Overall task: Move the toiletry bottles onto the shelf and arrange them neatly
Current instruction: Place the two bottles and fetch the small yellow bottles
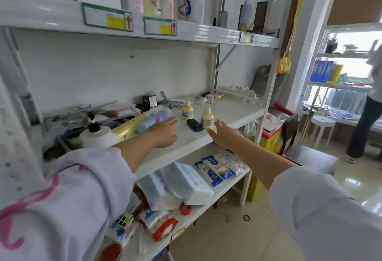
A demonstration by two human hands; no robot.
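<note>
The left hand (163,129) is resting on the middle shelf (231,114), fingers seemingly touching a lying blue bottle (154,119). The right hand (224,134), fingers spread, is hovering beside two upright yellow bottles (206,118).

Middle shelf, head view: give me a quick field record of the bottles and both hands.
standing bottles: two yellow, far one, near one
lying bottle: blue bottle, on its side
left hand: open, at the blue bottle
right hand: open, beside the near yellow bottle
between bottles: dark case
top shelf: several bottles upright
</note>
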